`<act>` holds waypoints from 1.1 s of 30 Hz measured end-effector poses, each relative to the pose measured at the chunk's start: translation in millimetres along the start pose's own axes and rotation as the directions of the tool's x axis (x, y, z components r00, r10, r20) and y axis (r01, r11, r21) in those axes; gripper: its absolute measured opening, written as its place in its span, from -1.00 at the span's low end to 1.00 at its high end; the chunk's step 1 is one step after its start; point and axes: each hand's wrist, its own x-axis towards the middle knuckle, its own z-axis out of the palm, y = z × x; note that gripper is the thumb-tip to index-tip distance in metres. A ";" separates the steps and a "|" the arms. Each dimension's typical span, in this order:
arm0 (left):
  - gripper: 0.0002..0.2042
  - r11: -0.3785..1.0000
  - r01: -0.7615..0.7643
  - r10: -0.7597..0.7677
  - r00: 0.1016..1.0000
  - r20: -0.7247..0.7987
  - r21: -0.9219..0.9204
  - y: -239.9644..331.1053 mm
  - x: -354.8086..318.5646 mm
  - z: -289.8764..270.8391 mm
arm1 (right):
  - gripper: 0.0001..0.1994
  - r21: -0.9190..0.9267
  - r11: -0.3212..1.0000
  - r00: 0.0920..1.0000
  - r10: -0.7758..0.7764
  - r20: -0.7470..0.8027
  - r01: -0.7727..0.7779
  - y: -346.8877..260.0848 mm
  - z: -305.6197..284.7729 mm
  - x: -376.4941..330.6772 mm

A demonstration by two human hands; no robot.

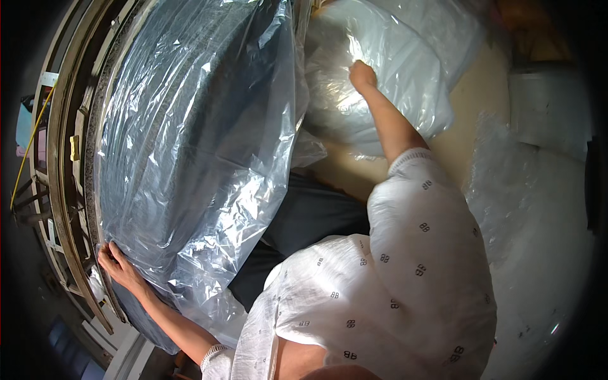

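The left hand [117, 263], at eight o'clock, pinches the plastic-wrapped dark slab's [190, 126] edge; the right hand [362, 75], at one o'clock, presses a white bagged bundle [405, 69], its grip seemingly closed. Slick film could slip.

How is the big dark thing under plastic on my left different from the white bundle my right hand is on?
The dark grey slab is large and flat; the white bundle is smaller and rounded. The left hand grips the slab's edge; the right hand presses into the bundle. Both are wrapped in clear plastic.
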 end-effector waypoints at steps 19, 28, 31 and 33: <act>-0.74 0.772 -0.253 0.277 0.960 -0.050 -0.583 211.1 -35.1 13.3 | -0.83 0.970 -0.174 0.876 -0.478 0.069 -0.171 -57.5 -242.3 -236.3; -0.85 0.540 0.340 0.436 0.670 0.601 -0.770 325.7 -93.2 45.2 | -0.78 0.695 0.008 0.420 -0.802 -0.424 0.719 -83.2 -312.5 -286.0; -0.94 0.508 -0.032 0.523 0.805 0.279 -0.861 307.3 -77.5 31.3 | -0.66 0.210 0.115 0.238 -0.568 -0.788 0.971 -74.2 -304.8 -239.0; -0.96 0.468 -0.033 0.544 0.798 0.258 -0.883 294.8 -71.5 -3.5 | -0.73 -0.370 0.311 0.111 -0.875 -0.471 0.875 -47.6 -291.0 -204.0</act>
